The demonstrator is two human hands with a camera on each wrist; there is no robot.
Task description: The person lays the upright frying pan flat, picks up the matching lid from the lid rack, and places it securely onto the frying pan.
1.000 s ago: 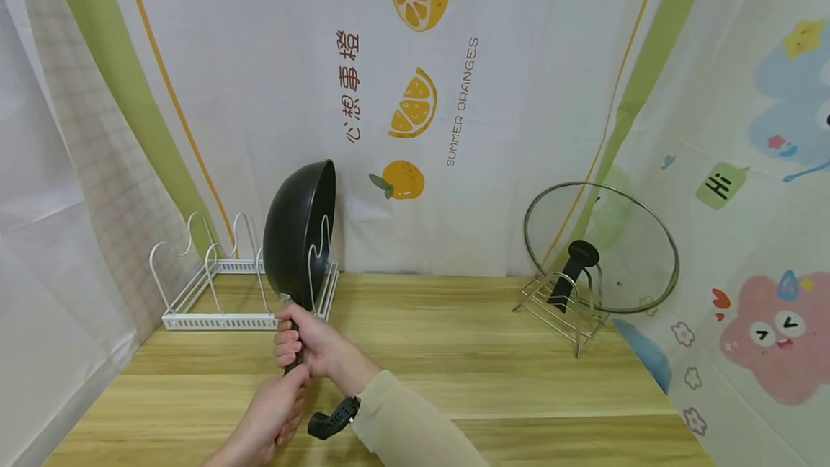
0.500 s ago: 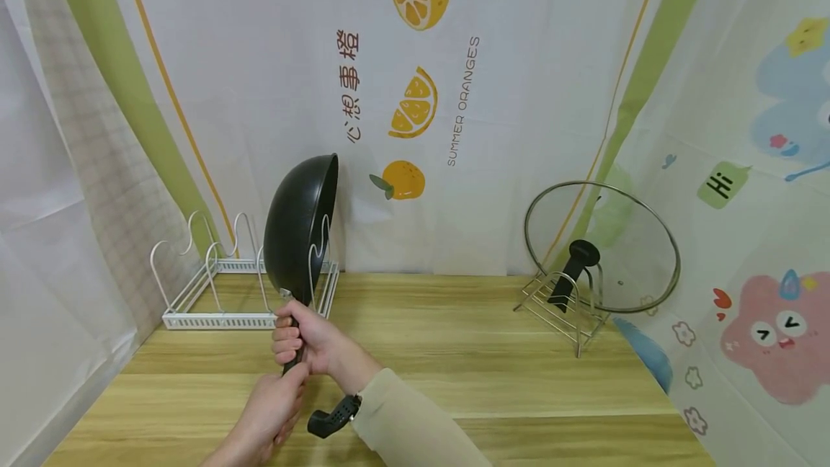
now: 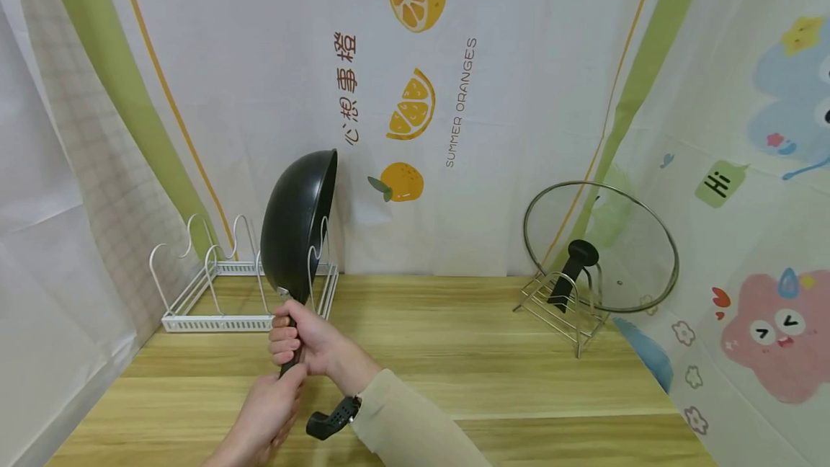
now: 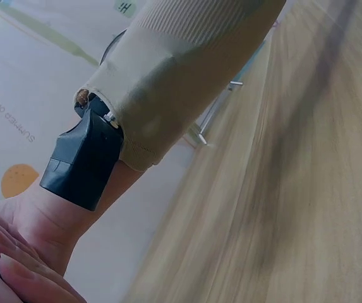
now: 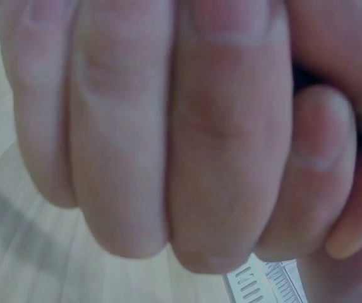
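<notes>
A black wok (image 3: pixel 292 218) stands on its side among the hoops of a white pan rack (image 3: pixel 217 323), its hollow facing right. Whether it rests on the rack's base cannot be told. My right hand (image 3: pixel 310 337) grips the black handle (image 3: pixel 289 366) close to the wok. Below it, my left hand (image 3: pixel 269 409) holds the handle's lower end, which the fingers hide. The right wrist view is filled by curled fingers (image 5: pixel 225 145). In the left wrist view, the right forearm's beige sleeve (image 4: pixel 174 69) crosses above a black wrist camera (image 4: pixel 86 161).
A glass lid (image 3: pixel 638 236) with a black knob leans in a small wire stand (image 3: pixel 577 334) at the right. Printed curtains (image 3: pixel 519 92) hang behind and beside the wooden table (image 3: pixel 454 380). The rack's left hoops (image 3: pixel 155 272) stand beside the wok.
The wok has risen slightly and its rim leans a little more to the right. Both hands keep their hold on the handle, shifted slightly left. The lid has not moved.
</notes>
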